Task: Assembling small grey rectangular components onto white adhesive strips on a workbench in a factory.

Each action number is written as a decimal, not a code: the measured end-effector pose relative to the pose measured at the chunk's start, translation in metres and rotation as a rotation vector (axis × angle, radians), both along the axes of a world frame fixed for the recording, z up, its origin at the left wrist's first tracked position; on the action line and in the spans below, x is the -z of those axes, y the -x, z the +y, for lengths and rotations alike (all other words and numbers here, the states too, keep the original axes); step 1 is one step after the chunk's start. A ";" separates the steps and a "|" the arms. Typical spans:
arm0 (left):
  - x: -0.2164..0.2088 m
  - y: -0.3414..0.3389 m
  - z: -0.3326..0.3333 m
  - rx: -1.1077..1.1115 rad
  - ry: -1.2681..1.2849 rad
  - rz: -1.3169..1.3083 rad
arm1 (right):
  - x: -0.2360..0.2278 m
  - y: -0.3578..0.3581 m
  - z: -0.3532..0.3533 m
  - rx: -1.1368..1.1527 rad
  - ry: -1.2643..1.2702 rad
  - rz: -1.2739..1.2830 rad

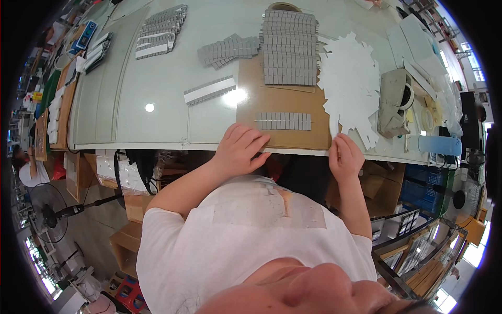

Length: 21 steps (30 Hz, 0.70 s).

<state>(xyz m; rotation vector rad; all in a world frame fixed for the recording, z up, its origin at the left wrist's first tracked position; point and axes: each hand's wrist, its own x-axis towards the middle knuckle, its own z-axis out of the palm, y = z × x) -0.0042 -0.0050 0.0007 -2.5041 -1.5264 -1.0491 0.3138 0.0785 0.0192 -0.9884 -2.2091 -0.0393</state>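
A grey segmented strip (284,121) lies flat on a brown cardboard sheet (251,99) in front of me. My left hand (241,148) rests at the table's front edge, just left of that strip, its fingers stretched out and thumb apart, holding nothing I can see. At the sheet's right edge, my right hand (346,156) pinches the lower end of a narrow white strip (335,125). Beside it spreads a heap of white jagged-edged pieces (349,78). A grey strip with a white band (210,90) lies to the left of the cardboard.
Behind the single strip stands a tall stack of grey strips (289,49), with a loose pile (227,49) to its left. More strips (161,31) lie far left. A tape dispenser (396,104) and a blue cylinder (439,145) sit on the right.
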 end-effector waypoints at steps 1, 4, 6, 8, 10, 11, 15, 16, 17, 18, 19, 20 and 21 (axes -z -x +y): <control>0.001 0.000 -0.001 0.013 -0.020 -0.012 | -0.002 0.001 -0.001 0.034 -0.025 0.070; 0.000 -0.003 -0.001 -0.023 -0.024 0.008 | -0.002 0.005 0.007 0.009 -0.146 0.159; -0.003 -0.006 -0.001 -0.042 -0.021 0.014 | -0.002 0.008 0.007 -0.012 -0.135 0.266; -0.003 -0.006 -0.001 -0.062 -0.018 0.021 | -0.014 0.023 0.004 -0.169 0.025 0.682; -0.001 -0.006 -0.001 -0.068 -0.026 0.039 | -0.030 0.032 -0.005 -0.226 0.526 0.917; -0.001 -0.006 -0.001 -0.069 -0.024 0.038 | -0.032 0.035 -0.007 -0.304 0.807 1.026; -0.002 -0.007 0.001 -0.078 0.011 0.069 | 0.009 0.069 -0.008 -0.386 0.870 0.580; -0.004 -0.007 0.001 -0.074 0.029 0.078 | 0.008 0.081 -0.008 -0.383 0.610 0.348; -0.005 -0.007 0.001 -0.075 0.027 0.079 | 0.009 0.087 -0.008 -0.385 0.608 0.348; -0.006 -0.008 0.001 -0.069 0.032 0.083 | 0.011 0.091 -0.008 -0.393 0.441 0.262; -0.006 -0.008 0.001 -0.067 0.042 0.086 | 0.014 0.096 -0.007 -0.402 0.279 0.175; -0.005 -0.007 0.002 -0.071 0.045 0.086 | 0.017 0.098 -0.007 -0.386 0.260 0.161; -0.004 -0.007 0.002 -0.073 0.054 0.095 | 0.017 0.100 -0.006 -0.388 0.262 0.160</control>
